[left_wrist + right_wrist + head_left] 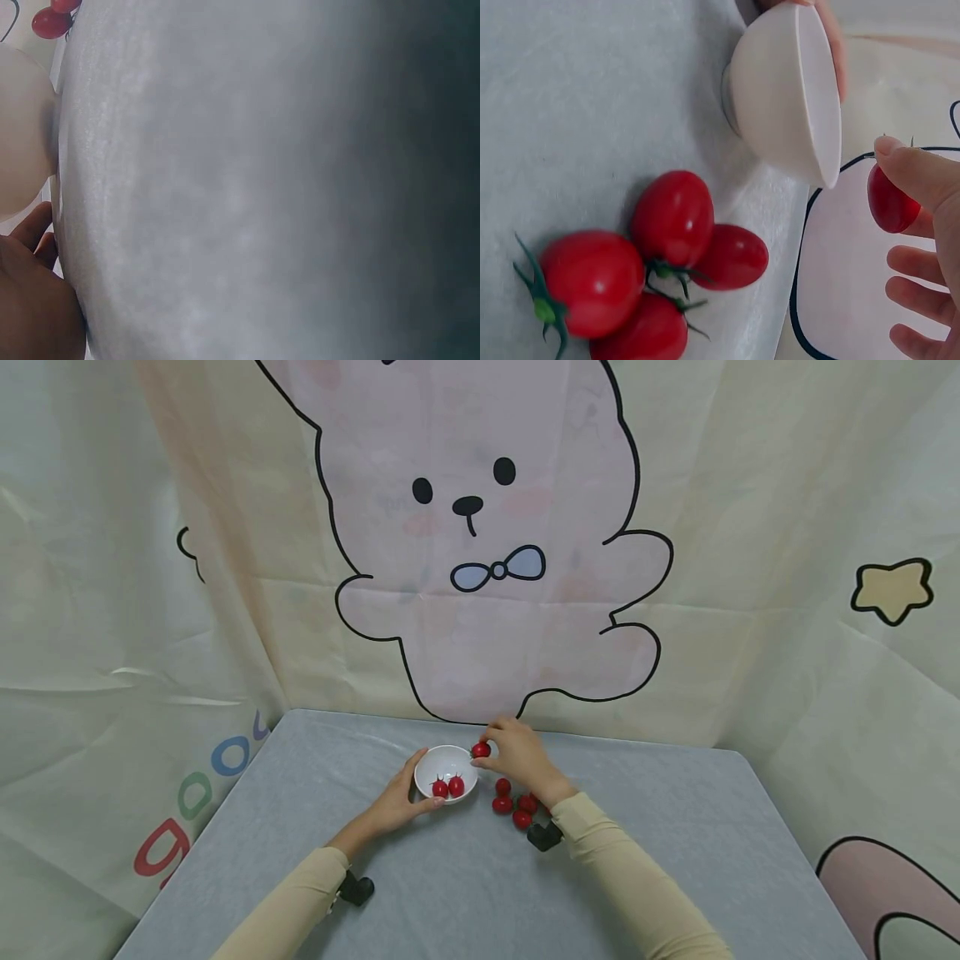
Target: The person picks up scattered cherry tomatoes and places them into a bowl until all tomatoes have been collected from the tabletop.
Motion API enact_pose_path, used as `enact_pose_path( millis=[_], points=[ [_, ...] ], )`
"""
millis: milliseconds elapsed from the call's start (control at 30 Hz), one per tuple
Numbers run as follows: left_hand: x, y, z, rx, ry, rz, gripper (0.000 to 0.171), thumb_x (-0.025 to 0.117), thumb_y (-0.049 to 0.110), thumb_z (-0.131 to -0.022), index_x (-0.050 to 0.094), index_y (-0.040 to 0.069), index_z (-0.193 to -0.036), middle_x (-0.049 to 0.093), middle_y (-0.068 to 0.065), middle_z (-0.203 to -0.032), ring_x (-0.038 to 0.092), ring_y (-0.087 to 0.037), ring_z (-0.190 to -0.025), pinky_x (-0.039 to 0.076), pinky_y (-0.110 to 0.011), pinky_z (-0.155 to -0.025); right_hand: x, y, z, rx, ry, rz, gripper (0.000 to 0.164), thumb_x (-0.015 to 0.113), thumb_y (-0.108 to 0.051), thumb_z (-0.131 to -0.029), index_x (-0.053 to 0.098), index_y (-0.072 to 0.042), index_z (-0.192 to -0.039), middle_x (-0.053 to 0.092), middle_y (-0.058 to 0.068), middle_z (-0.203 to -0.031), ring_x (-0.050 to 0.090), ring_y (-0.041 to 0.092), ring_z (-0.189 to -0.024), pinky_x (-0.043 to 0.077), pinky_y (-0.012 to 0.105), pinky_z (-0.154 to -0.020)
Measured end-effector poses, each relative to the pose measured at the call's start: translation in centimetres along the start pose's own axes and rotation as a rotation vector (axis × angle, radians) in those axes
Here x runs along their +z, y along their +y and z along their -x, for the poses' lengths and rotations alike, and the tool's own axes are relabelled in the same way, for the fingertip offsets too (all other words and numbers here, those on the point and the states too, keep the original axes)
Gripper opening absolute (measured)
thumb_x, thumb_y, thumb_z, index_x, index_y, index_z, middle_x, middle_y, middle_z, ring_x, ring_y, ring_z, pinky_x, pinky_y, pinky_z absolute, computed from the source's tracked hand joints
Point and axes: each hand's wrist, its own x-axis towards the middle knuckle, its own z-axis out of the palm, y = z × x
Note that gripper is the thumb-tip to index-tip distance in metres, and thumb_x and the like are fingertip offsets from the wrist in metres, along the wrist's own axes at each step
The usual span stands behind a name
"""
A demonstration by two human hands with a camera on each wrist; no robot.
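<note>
Tomato (pixel 481 749) pinched between thumb and fingers, our right hand (pixel 522 758) hangs just beside the rim of a white bowl (pixel 444 757) near the far edge of the table (pixel 427 893). Our left hand (pixel 399 799), apart from it, curls round the bowl, thumb at the near rim. We see two tomatoes (pixel 457 786) inside; several loose tomatoes (pixel 522 819) lie near our right wrist, farther from that edge than the bowl.
</note>
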Motion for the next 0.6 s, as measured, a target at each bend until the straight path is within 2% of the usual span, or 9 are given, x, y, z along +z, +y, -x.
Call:
enact_pose_path(
  millis=[267, 500, 600],
  points=[
    [0.0, 0.1, 0.0, -0.034, -0.013, 0.006, 0.104, 0.078, 0.050, -0.081, 0.014, 0.026, -0.159, 0.032, -0.013, -0.160, 0.033, -0.034, -0.147, 0.029, -0.059, -0.118, 0.9, -1.0, -0.3, -0.014, -0.005, 0.029, 0.037, 0.081, -0.045, -0.079, 0.075, -0.016, -0.101, 0.069, 0.003, -0.111, 0.060, 0.022, -0.107, 0.052, 0.046, -0.095],
    [0.0, 0.0, 0.0, 0.004, -0.002, 0.014, 0.102, 0.077, 0.049, -0.082, 0.015, 0.022, -0.159, 0.034, -0.016, -0.158, 0.036, -0.036, -0.145, 0.031, -0.059, -0.117, 1.7, -1.1, -0.5, -0.030, -0.033, 0.023, 0.037, 0.080, -0.045, -0.080, 0.076, -0.016, -0.102, 0.068, 0.002, -0.111, 0.059, 0.019, -0.105, 0.053, 0.038, -0.091],
    [0.0, 0.0, 0.0, 0.006, -0.002, 0.014, 0.102, 0.077, 0.049, -0.082, 0.015, 0.023, -0.158, 0.034, -0.016, -0.158, 0.036, -0.036, -0.145, 0.031, -0.060, -0.117, 2.2, -1.0, -0.6, -0.035, -0.036, 0.024, 0.038, 0.080, -0.046, -0.080, 0.076, -0.016, -0.103, 0.069, 0.001, -0.112, 0.059, 0.019, -0.106, 0.053, 0.039, -0.092]
  ],
)
